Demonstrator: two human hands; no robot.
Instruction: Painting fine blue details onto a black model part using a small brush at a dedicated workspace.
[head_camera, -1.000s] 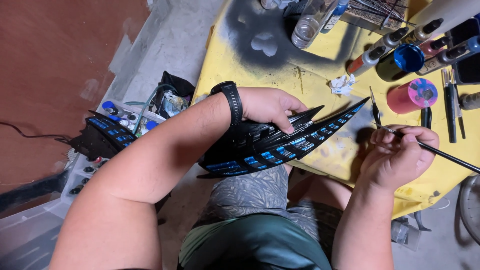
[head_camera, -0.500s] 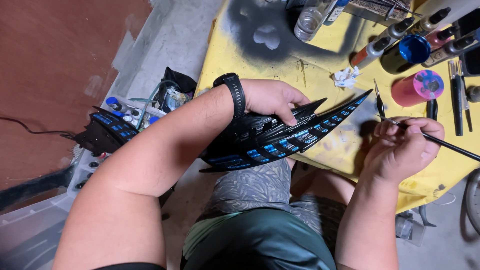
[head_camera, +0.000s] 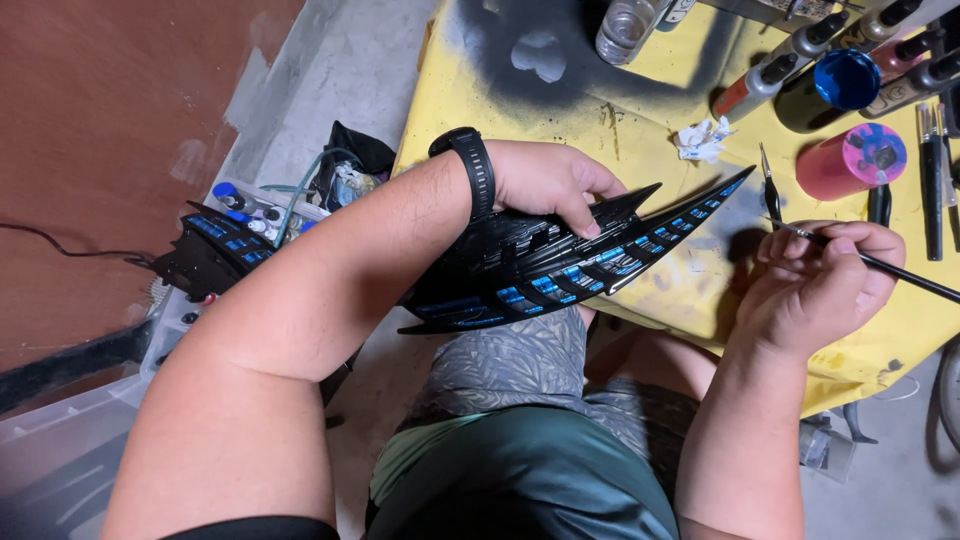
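My left hand (head_camera: 548, 182), with a black watch on its wrist, grips a long black pointed model piece (head_camera: 560, 262) marked with blue panels. The piece lies across my lap and its tip reaches over the yellow table (head_camera: 640, 120). My right hand (head_camera: 820, 285) pinches a thin black paintbrush (head_camera: 900, 272) just right of the piece's tip. The brush tip points left, toward a second small brush (head_camera: 768, 185) lying on the table.
A pink paint pot (head_camera: 852, 160), a blue-lidded jar (head_camera: 846, 80), several paint bottles and pens sit at the table's far right. A crumpled tissue (head_camera: 703, 138) and a clear glass jar (head_camera: 625, 28) lie farther back. A matching black and blue piece (head_camera: 205, 255) rests on a box at left.
The view shifted slightly. My right hand with the brush has drawn a little away from the piece's tip and lifted; my left hand keeps its hold.
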